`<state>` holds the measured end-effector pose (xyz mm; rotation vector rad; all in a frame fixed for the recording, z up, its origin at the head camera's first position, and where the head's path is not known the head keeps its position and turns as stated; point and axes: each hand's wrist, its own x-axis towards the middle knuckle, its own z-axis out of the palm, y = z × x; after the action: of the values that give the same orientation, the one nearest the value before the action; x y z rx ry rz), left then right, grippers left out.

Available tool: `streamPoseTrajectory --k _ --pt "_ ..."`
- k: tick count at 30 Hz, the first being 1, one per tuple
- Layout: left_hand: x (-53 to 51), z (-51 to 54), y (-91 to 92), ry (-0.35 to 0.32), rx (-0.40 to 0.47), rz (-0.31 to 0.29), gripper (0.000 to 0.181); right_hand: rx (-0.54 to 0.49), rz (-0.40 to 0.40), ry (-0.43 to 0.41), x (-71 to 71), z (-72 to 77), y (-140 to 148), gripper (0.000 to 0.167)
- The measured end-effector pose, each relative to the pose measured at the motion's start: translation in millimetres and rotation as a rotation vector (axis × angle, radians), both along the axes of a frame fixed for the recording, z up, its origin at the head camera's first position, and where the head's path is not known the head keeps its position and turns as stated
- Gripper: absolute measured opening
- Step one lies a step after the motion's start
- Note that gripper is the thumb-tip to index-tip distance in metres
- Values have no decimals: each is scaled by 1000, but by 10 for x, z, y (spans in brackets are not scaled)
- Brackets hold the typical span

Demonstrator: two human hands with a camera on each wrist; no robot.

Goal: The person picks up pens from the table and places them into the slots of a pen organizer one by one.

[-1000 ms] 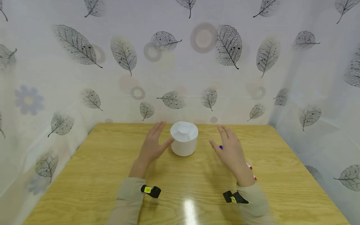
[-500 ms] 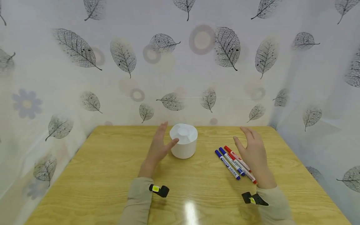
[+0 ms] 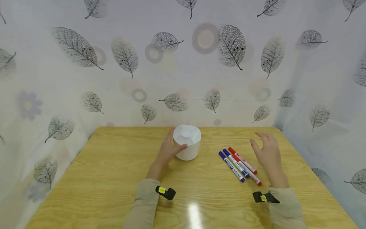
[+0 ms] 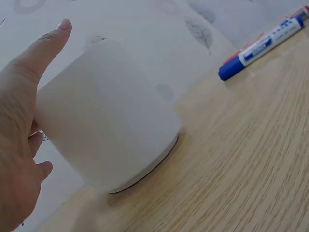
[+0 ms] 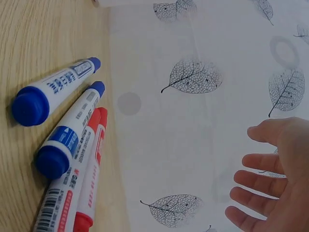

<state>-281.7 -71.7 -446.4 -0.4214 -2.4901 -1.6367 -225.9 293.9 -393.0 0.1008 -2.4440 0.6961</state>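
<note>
A white round organizer cup (image 3: 188,151) with inner dividers stands upright near the back middle of the table. Around its left side, in the head view, my left hand (image 3: 166,151) spreads its thumb across the front. In the left wrist view the left thumb (image 4: 46,50) is straight beside the cup's wall; I cannot tell whether the fingers touch it. Two blue-capped markers (image 3: 232,167) and two red-capped markers (image 3: 246,164) lie together to the right of the cup. My right hand (image 3: 268,156) hovers right of these markers, fingers apart, holding nothing.
The wooden table (image 3: 108,178) reaches back to a leaf-printed curtain (image 3: 177,76), which also hangs along both sides. Dark wrist cameras (image 3: 168,193) are strapped over the sleeves.
My left hand has moved right, up to the cup. My right hand has swung right, away from over the markers, which now show. Cup and markers stay where they were.
</note>
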Motion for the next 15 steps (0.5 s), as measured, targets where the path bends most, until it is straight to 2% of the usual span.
streamPoseTrajectory --k 8,15 --pt "-31 -52 36 -38 16 14 115 -12 -19 -150 -87 -157 191 37" --pt "-67 -84 37 10 4 35 102 -12 16 -225 -107 -195 239 37"
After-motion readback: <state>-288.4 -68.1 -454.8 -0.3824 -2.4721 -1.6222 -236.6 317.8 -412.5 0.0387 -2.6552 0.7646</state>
